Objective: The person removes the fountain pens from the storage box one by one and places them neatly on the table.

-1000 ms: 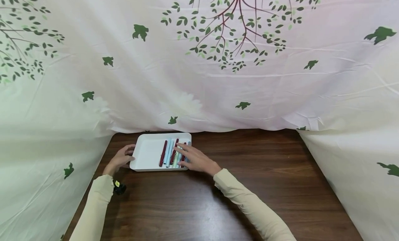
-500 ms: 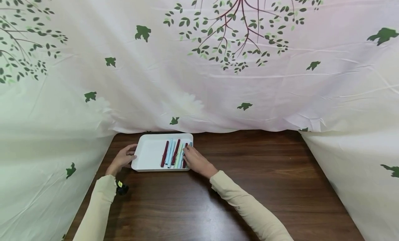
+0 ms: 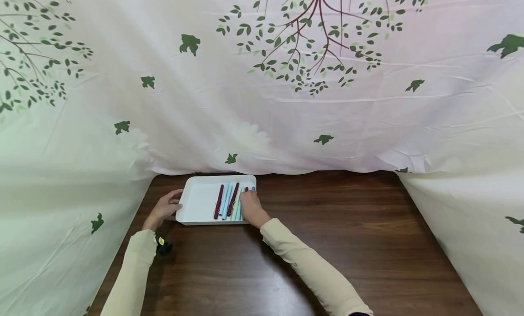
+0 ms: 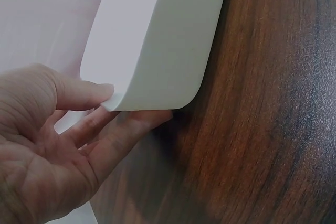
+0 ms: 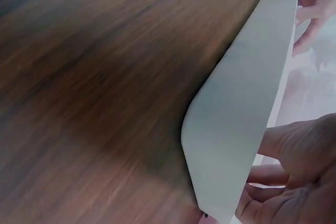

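A white tray (image 3: 198, 201) holds several slim sticks or pens lying side by side at its right, dark red (image 3: 219, 202), light blue and pale green. My left hand (image 3: 163, 210) grips the tray's left end; in the left wrist view the thumb of this hand (image 4: 58, 145) lies on the rim and fingers are under the tray's corner (image 4: 173, 45). Over the rightmost sticks is my right hand (image 3: 252, 208). In the right wrist view, fingers of that hand (image 5: 299, 169) reach behind the tray's wall (image 5: 236, 98), so their tips and anything between them are hidden.
The tray stands near the back left of a dark wooden table (image 3: 348, 234). A white cloth (image 3: 286, 120) printed with leaves and branches hangs behind and at both sides. A small black object (image 3: 164, 248) with a yellow mark is beside the left wrist.
My right hand has moved from spread fingers above the sticks to bent fingers down among the rightmost ones, its wrist shifting left. The left hand keeps its grip on the tray.
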{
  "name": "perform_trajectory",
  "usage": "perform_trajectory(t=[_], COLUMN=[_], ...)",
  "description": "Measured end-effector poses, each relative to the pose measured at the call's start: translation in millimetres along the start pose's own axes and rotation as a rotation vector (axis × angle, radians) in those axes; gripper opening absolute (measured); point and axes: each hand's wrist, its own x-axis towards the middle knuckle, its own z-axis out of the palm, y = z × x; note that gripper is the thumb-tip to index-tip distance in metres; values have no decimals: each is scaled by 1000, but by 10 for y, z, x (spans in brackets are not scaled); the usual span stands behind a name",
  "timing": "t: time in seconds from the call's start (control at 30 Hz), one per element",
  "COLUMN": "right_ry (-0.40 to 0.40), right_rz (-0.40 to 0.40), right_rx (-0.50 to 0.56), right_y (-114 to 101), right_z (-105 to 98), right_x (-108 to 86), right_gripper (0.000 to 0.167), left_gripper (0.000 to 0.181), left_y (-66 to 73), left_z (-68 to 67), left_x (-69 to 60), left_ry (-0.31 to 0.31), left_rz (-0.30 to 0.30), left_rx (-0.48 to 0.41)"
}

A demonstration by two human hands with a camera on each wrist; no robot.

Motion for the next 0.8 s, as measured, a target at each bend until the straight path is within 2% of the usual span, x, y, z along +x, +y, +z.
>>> perform_trajectory(t=[0.1,0.3,0.37,0.47,0.53,0.6,0.8], right_ry=[-32,-79,-74,-61,-48,-38,-49], right_rz=[49,136,165,200,211,213,271], right_rx=[-26,-81,-95,-116,-98,-52,298], right_y=[-42,-174,-204,-216,-205,-184,-93], right_z=[4,51,62,71,68,53,-37], right_x=[37,74,94,131,157,177,214], right_gripper=[32,19,23,38,45,50,49], left_gripper=[63,63,63,63,63,63,65], left_y=[-1,-47,-48,-29,-12,4,64], left_z=[19,53,58,56,45,27,-18], left_x=[2,-34,-42,-49,-53,-58,-30], left_ry=[-2,-6,-5,-2,-2,-5,-20], left_rz=[1,-3,1,4,3,-2,1], left_rx=[-8,-9,-11,-9,-12,-14,2])
